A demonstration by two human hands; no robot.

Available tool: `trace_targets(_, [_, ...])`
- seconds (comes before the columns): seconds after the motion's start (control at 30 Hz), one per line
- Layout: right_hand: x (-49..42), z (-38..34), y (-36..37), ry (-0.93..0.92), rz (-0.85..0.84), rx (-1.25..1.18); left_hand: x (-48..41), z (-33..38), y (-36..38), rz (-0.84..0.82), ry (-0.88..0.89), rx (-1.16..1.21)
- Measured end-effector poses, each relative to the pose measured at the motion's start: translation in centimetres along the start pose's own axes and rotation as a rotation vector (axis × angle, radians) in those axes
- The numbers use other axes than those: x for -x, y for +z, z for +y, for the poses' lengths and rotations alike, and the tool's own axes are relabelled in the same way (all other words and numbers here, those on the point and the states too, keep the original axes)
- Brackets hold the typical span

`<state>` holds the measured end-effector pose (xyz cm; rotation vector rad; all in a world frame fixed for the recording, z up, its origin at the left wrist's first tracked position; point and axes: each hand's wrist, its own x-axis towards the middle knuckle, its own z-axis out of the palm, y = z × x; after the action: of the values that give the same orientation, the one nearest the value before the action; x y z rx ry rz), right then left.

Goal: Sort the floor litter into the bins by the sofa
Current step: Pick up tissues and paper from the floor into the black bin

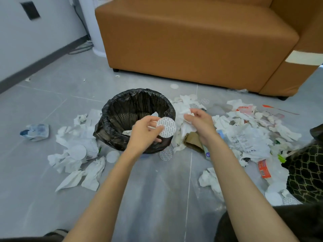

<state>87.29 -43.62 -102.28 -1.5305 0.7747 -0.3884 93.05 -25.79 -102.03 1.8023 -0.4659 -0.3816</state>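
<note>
A bin lined with a black bag (122,103) stands on the floor in front of the sofa. My left hand (145,131) pinches a round white printed disc (167,127) over the bin's near right rim. Just right of the bin, my right hand (201,124) grips crumpled white tissue (185,112) above a litter pile. A few white scraps lie inside the bin.
A brown sofa (192,37) fills the back. Tissues and round discs (76,154) lie left of the bin, with a blue-white wrapper (35,131) further left. Tissues, wrappers and plastic bags (250,138) spread to the right. A second black patterned bin (307,172) sits at the right edge.
</note>
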Motion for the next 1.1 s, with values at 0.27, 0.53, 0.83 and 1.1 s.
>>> trace_targets(0.27, [1.2,-4.3,7.5,-0.01,-0.275,0.041,-1.6,-1.4,-7.0,0.313,-0.068,-0.023])
trace_targets(0.53, [1.8,-2.1,7.4,-0.032,-0.19,0.101,-0.7,-1.5,-6.5,0.218,-0.037,-0.283])
trace_targets(0.83, [0.9,3.0,-1.8,0.156,0.149,0.02,-0.5,2.0,0.8,0.095,0.161,-0.243])
trace_targets(1.1, [2.5,9.5,-8.0,0.408,0.213,0.262,1.0,-0.3,8.5,-0.225,0.093,-0.242])
